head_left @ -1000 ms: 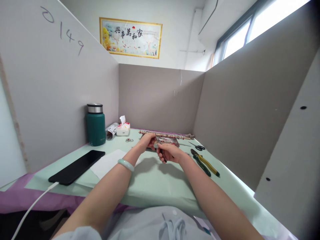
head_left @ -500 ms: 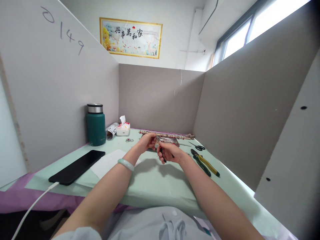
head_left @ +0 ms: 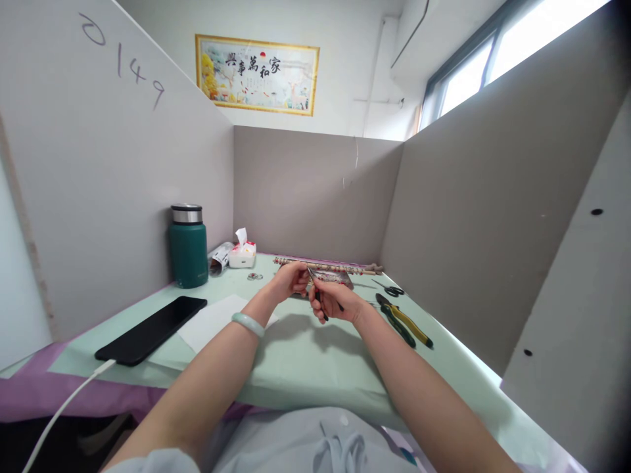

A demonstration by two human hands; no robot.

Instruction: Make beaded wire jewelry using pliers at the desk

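Note:
My right hand is closed around small black-handled pliers, their metal jaws pointing up and left. The jaw tips meet the fingers of my left hand, which are pinched together; whatever they hold is too small to make out. Just behind both hands lies a rod wound with beaded strands, above a patterned, shiny tray or box that my hands partly cover.
Yellow-and-green cutters and black scissors lie to the right. On the left are a phone with a white cable, white paper, a green bottle, a tissue pack and small rings. Grey partitions surround the table.
The pliers' jaws have shifted slightly at the left fingertips. Both hands stay in nearly the same place, and the view has moved a little.

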